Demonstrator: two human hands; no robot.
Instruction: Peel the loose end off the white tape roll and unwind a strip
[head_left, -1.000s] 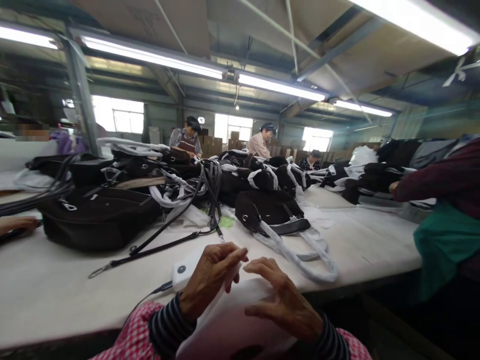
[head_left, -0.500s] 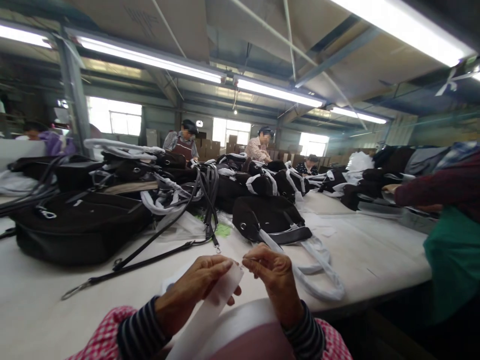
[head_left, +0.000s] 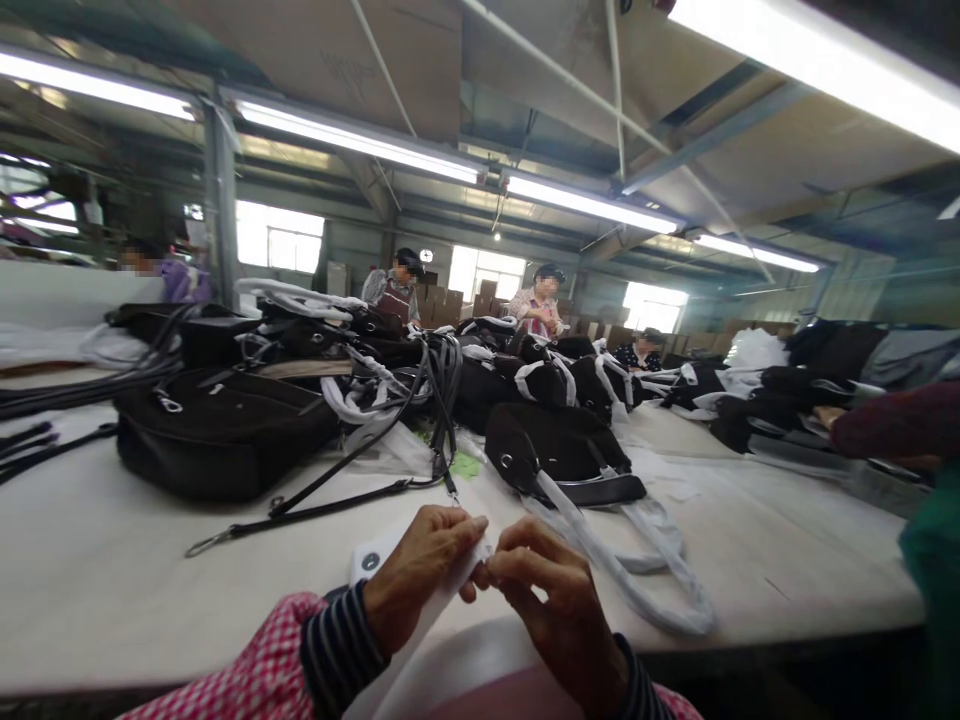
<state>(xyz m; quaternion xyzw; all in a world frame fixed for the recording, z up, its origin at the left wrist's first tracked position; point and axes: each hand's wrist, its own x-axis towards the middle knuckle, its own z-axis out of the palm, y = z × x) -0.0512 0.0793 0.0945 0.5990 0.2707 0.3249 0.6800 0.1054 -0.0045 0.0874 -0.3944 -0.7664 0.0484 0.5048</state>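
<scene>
Closed around a translucent white strip (head_left: 421,640), my left hand (head_left: 420,565) pins it between thumb and fingers. The strip slopes down toward my lap. My right hand (head_left: 551,600) is closed in a pinch at the strip's upper end, its fingertips touching or nearly touching my left fingers. A tiny shiny bit shows there, too small to name. Beside my left wrist lies a white item with a round black mark (head_left: 370,562). Just beyond my hands sits a black handbag (head_left: 559,450) with white-wrapped handles (head_left: 630,580) spilling over the table.
Black straps (head_left: 330,507) with metal clips lie across the white table (head_left: 247,610). A large black bag (head_left: 217,430) rests at left, with more bags heaped behind. Several people work around the table; one dark red sleeve (head_left: 892,425) reaches in from the right.
My view has turned left, so the scene sits further right. My right hand has closed in on the strip's end, and its fingers are more curled. The left hand keeps its hold.
</scene>
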